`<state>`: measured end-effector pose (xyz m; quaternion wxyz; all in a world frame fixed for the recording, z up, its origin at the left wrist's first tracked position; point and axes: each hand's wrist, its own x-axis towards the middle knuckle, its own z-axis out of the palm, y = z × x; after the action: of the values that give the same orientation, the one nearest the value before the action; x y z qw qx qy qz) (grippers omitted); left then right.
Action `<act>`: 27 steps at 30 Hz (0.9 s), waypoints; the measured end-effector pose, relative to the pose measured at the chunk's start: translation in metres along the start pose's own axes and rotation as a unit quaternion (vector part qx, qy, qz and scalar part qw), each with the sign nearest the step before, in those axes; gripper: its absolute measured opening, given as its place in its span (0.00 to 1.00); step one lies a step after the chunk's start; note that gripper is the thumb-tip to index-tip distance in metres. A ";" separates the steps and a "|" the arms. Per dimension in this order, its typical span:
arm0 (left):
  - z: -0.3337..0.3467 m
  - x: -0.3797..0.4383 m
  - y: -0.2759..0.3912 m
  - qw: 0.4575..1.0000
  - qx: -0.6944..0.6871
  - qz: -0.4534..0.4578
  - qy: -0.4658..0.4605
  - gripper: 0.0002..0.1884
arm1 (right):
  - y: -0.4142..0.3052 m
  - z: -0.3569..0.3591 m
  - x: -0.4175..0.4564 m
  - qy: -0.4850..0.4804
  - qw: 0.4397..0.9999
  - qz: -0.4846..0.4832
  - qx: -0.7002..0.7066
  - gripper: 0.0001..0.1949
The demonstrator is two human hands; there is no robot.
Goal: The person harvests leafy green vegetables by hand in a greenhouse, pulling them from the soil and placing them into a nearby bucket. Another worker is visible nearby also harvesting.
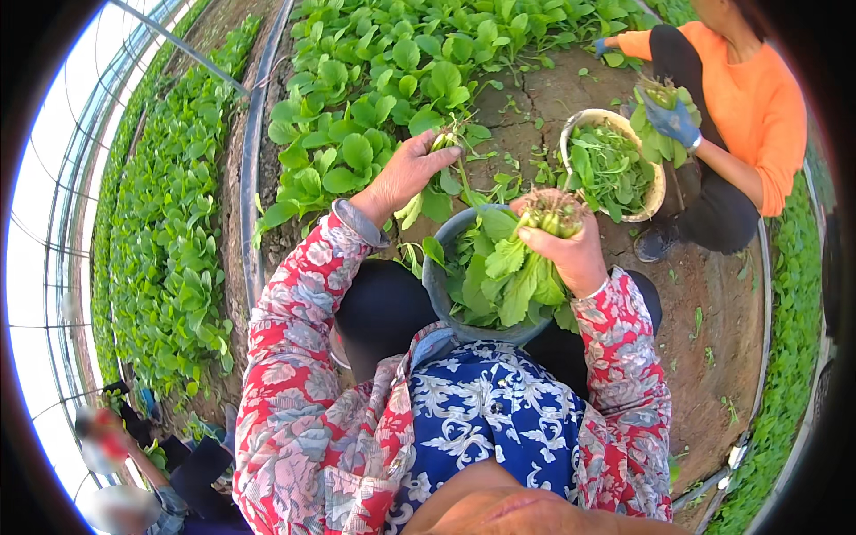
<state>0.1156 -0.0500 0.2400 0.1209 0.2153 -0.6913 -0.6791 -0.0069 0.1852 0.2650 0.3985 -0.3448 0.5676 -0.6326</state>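
Note:
My left hand (pixel 418 166) grips a small bunch of leafy greens (pixel 438 199), roots up, at the edge of the planted bed. In my right hand (pixel 567 251) is a thicker bunch of greens (pixel 518 281), its soil-covered roots above my fist and its leaves hanging down. That bunch is over a grey-blue bucket (pixel 438 287) between my knees. Loose green leaves lie inside the bucket, and the bunch partly hides them.
Ahead grows a dense bed of leafy greens (pixel 401 87). A co-worker in an orange top (pixel 749 120) crouches at right, holding greens in a gloved hand (pixel 672 120) beside a cream bucket (pixel 652 197) of leaves. A black pipe (pixel 254 147) runs along the left. Other people are at lower left.

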 end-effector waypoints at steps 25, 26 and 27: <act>0.070 -0.009 0.037 0.950 0.077 0.206 0.222 0.12 | 0.006 -0.028 -0.015 0.006 0.935 -0.192 -0.297 0.15; 0.076 -0.012 0.041 0.941 0.159 0.226 0.195 0.15 | 0.005 -0.028 -0.015 0.019 0.925 -0.208 -0.318 0.14; 0.075 -0.011 0.037 0.911 0.261 0.260 0.186 0.18 | 0.004 -0.026 -0.015 0.015 0.923 -0.208 -0.324 0.14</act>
<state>0.0860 0.0207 0.2739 0.3591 0.1743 -0.8406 -0.3662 -0.0231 0.2097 0.2580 0.1161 -0.5557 0.6630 -0.4879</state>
